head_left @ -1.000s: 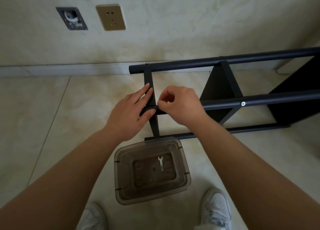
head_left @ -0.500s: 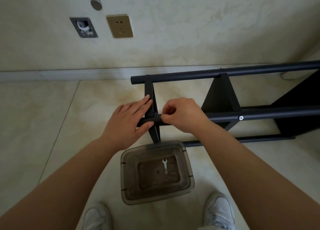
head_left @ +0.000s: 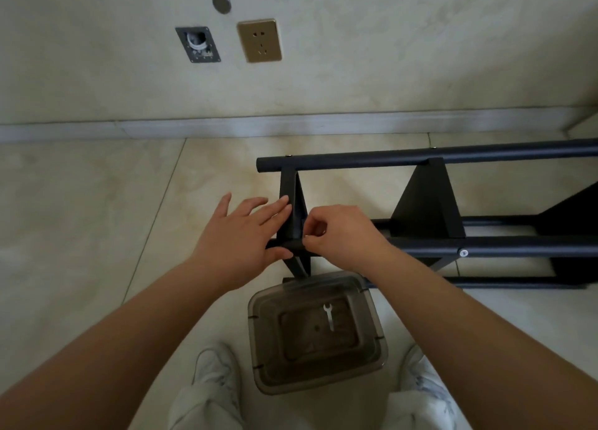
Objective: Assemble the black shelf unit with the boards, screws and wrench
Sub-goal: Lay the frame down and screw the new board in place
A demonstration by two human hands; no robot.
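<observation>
Black shelf unit (head_left: 420,203) lying on its side on the tiled floor (head_left: 81,219), its tubes running rightward out of view. Left hand (head_left: 239,238), fingers straight, presses against the end board (head_left: 293,209) and the near tube's end. Right hand (head_left: 339,232), fingers curled, pinches at the joint just beside it; what it pinches is hidden. Near the person, a smoky plastic bin (head_left: 315,332) holds a small wrench (head_left: 328,313).

Wall: gold socket (head_left: 259,40), open grey box (head_left: 198,44) to its left, round metal cap (head_left: 221,2) above
Skirting (head_left: 291,126): grey strip along the far wall
Floor (head_left: 81,209): beige tiles
Shoes (head_left: 212,366): 2, white, nearest
</observation>
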